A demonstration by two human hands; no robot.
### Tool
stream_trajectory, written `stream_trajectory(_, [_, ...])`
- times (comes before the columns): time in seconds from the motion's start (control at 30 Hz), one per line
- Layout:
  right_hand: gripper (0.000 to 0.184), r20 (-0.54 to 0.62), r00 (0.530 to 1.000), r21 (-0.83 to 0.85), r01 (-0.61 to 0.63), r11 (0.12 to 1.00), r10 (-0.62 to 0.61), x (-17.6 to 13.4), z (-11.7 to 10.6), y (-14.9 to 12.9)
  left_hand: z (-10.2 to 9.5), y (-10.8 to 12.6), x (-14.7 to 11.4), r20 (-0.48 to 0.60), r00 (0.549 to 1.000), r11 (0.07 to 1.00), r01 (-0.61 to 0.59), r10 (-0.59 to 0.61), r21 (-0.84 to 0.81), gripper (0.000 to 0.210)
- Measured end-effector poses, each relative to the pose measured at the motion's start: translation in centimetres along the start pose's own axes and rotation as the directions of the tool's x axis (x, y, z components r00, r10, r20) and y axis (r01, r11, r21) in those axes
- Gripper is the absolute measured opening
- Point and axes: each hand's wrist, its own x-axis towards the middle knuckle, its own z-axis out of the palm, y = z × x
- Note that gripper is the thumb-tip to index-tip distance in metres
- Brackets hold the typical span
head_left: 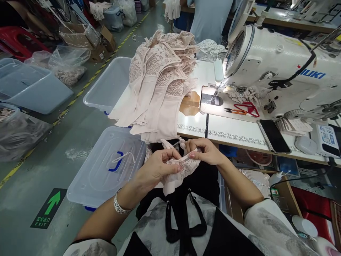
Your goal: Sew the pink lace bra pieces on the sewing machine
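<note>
Above my lap, a pale pink lace garment piece (pixel 172 181) hangs between my hands; its exact kind I cannot make out. My left hand (pixel 162 165) pinches its edge between thumb and fingers. At the right, my right hand (pixel 201 151) pinches the same narrow edge band, which runs taut between the two. Just beyond lies a tall stack of beige lace pieces (pixel 162 85), draped over the table's front left edge. A white sewing machine (pixel 269 60) stands to the right, its needle area lit.
Orange-handled thread snips (pixel 237 111), red-handled scissors (pixel 250 108) and a phone (pixel 274 136) lie on the sewing table (pixel 191 126). A lidded plastic box (pixel 93 174) and an open bin (pixel 106 83) stand left of it. Behind the table is another person (pixel 211 19).
</note>
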Motion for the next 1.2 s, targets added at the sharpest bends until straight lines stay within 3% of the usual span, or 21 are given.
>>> stream_trajectory(0.4, [0.047,-0.028,0.999,-0.009,0.036,0.999,-0.036,0.0,0.3,-0.5,0.4,-0.1,-0.3,-0.035,0.999,0.999,-0.039,0.038,-0.022,0.032])
stream_trajectory(0.83, [0.041,-0.035,0.996,0.064,0.080,0.995,-0.078,0.2,0.2,-0.1,0.7,-0.1,-0.5,-0.078,0.996,0.996,-0.043,0.049,0.075,0.028])
stream_trajectory(1.1, [0.045,-0.045,0.998,0.075,0.049,0.996,-0.046,0.2,0.3,-0.1,0.5,0.0,-0.5,-0.064,0.996,0.989,-0.057,0.066,0.135,0.027])
stream_trajectory(1.2, [0.046,-0.045,0.996,0.109,0.084,0.990,-0.079,0.1,0.2,-0.4,-0.5,0.3,-0.1,0.028,0.996,0.960,-0.088,0.084,0.265,0.027])
